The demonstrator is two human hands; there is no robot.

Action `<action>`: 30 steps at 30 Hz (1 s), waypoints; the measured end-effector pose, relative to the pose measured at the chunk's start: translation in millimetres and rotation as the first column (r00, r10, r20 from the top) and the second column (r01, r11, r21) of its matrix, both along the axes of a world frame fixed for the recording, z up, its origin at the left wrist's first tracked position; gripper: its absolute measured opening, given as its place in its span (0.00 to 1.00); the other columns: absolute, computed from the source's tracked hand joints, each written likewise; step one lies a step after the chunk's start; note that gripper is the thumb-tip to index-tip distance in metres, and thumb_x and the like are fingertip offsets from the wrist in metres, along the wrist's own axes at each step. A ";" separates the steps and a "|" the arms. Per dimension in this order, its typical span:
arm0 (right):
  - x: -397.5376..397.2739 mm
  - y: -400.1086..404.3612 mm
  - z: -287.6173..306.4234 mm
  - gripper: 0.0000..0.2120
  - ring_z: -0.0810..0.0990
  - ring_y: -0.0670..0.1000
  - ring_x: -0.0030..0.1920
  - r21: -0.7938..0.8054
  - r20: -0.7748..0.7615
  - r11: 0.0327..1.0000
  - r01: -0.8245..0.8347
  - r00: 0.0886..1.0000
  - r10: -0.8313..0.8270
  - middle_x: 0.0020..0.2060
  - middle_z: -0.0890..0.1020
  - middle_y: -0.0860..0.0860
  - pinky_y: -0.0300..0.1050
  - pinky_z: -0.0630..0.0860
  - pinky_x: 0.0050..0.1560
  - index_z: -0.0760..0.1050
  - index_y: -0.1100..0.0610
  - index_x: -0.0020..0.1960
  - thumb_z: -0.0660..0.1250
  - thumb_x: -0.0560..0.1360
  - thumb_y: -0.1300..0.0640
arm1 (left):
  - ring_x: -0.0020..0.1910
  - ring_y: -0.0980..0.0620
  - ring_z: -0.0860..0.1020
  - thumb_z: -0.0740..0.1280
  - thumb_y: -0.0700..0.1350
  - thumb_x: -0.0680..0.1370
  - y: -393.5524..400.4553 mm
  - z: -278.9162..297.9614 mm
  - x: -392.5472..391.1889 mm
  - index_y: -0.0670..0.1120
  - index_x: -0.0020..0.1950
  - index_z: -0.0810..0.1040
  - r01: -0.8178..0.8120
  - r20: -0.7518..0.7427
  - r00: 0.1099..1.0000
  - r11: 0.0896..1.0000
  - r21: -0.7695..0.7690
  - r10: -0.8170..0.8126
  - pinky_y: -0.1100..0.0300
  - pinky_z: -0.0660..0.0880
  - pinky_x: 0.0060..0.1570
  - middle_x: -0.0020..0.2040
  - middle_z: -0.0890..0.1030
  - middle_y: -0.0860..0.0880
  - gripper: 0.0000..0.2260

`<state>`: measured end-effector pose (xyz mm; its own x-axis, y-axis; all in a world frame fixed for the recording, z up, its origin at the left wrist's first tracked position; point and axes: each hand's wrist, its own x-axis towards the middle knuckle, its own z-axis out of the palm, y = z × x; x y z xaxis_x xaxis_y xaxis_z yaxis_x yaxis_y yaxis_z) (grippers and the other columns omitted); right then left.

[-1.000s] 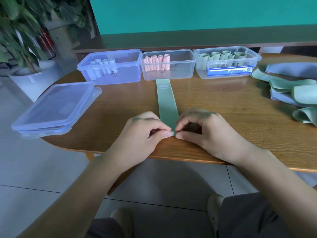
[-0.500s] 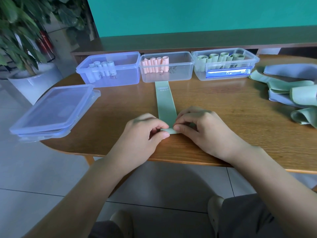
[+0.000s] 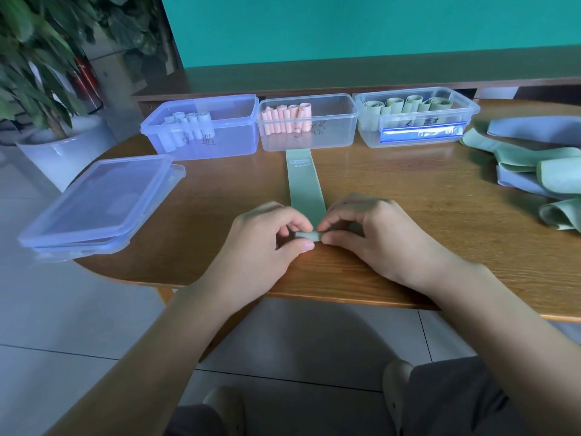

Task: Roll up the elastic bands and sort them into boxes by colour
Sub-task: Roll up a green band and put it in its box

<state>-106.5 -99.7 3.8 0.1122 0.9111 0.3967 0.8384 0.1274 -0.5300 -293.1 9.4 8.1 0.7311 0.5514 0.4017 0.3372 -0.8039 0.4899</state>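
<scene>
A wooden table [image 3: 408,215] fills the middle of the frame. At its left edge lies a stack of lids [image 3: 100,202]. Along the back stand three clear boxes: the blue box [image 3: 201,127] at upper left with pale blue rolls, the pink box [image 3: 308,124] in the centre with pink rolls, and the green box [image 3: 418,118] at upper right with green rolls. At the far right edge sits a loose pile [image 3: 534,171] of unrolled green and blue bands.

A green band [image 3: 305,184] lies flat down the centre, its far end just in front of the pink box, its near end between the hands. The left hand [image 3: 267,240] and right hand [image 3: 377,234] both pinch that near end, thumbs below and curled forefingers on top, fingertips nearly meeting.

Compared with a second ago, the near end has changed from a flat folded edge into a small tight roll [image 3: 309,236] sitting slightly further up the table, and the flat stretch looks a little shorter. The roll has evidently been started, so most of this band remains to be wound before it belongs in the green box, and the pile is still waiting.
</scene>
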 end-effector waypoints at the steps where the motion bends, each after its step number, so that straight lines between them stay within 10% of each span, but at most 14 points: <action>1: 0.8 0.8 0.6 0.03 0.79 0.42 0.48 0.000 0.003 1.000 -0.006 1.000 0.006 0.47 0.82 0.44 0.41 0.74 0.55 0.84 0.52 0.50 0.74 0.76 0.55 | 0.47 0.60 0.76 0.75 0.49 0.74 0.1 0.3 0.5 0.54 0.50 0.84 -0.006 -0.011 1.000 1.000 0.001 0.006 0.72 0.70 0.42 0.43 0.77 0.62 0.06; 30: 8.9 17.6 -4.2 0.10 0.77 0.43 0.44 0.069 0.057 0.995 0.068 0.996 -0.072 0.52 0.78 0.45 0.44 0.77 0.53 0.82 0.52 0.58 0.74 0.76 0.54 | 0.46 0.63 0.75 0.73 0.48 0.77 17.0 -1.2 16.9 0.52 0.55 0.83 -0.047 -0.021 0.999 0.999 0.021 0.048 0.74 0.66 0.43 0.48 0.76 0.61 0.07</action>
